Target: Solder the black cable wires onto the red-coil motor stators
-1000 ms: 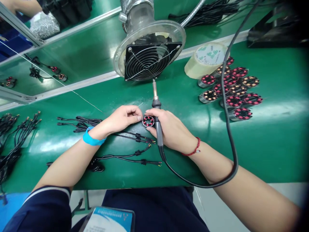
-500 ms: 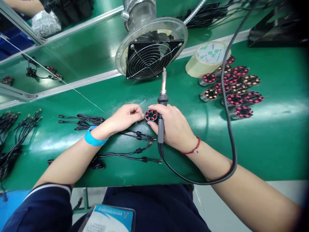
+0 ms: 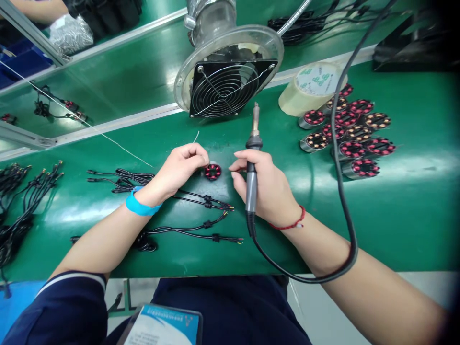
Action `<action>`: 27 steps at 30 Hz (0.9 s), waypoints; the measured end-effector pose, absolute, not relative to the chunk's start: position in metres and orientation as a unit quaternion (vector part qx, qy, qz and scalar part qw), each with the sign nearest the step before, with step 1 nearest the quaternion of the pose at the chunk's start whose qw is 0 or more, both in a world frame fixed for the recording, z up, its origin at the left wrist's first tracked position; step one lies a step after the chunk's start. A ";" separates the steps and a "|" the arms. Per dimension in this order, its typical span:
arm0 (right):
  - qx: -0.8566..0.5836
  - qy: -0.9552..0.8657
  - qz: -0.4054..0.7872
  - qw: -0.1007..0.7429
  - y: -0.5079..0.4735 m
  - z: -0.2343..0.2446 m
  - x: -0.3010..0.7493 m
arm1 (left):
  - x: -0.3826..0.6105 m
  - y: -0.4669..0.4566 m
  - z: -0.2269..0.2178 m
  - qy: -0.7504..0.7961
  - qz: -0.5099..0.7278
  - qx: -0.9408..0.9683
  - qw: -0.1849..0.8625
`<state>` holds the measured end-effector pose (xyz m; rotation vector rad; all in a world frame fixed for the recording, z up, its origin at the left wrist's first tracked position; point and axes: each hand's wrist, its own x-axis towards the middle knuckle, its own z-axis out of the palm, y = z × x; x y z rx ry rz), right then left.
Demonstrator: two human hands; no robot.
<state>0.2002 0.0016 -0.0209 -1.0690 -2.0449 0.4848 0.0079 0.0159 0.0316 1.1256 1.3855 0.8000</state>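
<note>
A small round motor stator with red windings (image 3: 213, 171) lies on the green bench (image 3: 402, 206), between my two hands. My left hand (image 3: 178, 170) is closed, pinching a thin solder wire (image 3: 118, 145) whose end sticks up above the fingers; it sits just left of the stator. My right hand (image 3: 264, 184) is closed round a soldering iron (image 3: 251, 167), tip pointing away toward the fan, thumb and forefinger a little right of the stator. The iron's black cable (image 3: 341, 158) loops round my right forearm.
A fume fan in a clear round hood (image 3: 230, 72) stands straight ahead. A tape roll (image 3: 311, 86) and several more stators (image 3: 345, 134) lie at the right. Black wire leads (image 3: 194, 215) lie under my left wrist; more bundles (image 3: 17, 201) at the far left.
My right hand has let go of the stator and drawn right with the iron. The stator now lies on the bench, and the solder wire end has lifted.
</note>
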 end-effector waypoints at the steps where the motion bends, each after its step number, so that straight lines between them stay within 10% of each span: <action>1: -0.422 -0.798 0.199 0.381 0.002 -0.022 0.201 | 0.008 0.016 0.032 0.591 0.339 0.490 0.543; 19: -0.450 -0.800 0.207 0.339 0.012 -0.032 0.169 | 0.003 0.024 0.023 0.629 0.326 0.395 0.585; 27: -0.412 -0.806 0.260 0.335 0.009 -0.029 0.196 | -0.007 0.022 0.021 0.594 0.318 0.598 0.435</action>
